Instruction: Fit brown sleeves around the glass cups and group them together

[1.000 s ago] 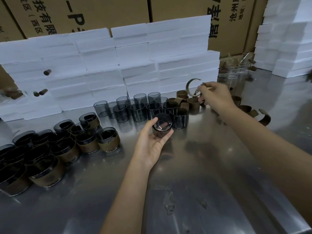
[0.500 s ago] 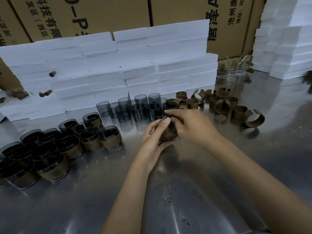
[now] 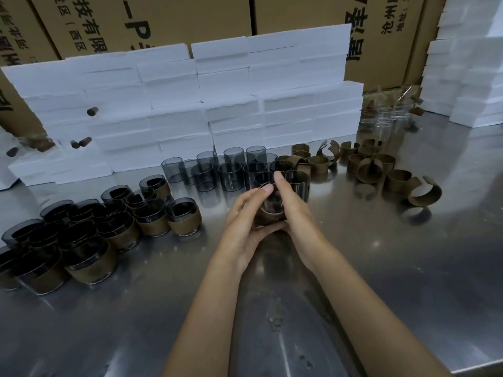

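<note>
cup point(image 3: 272, 205) — both hands' fingers point(image 3: 268, 188) around

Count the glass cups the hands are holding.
1: a glass cup, brown sleeve around its lower part, held between left hand and right hand, just in front of the bare cups.

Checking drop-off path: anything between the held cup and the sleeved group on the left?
Nothing visible. Both hands hold the smoked glass cup with its brown sleeve; bare steel table lies between it and the nearest sleeved cup.
</note>
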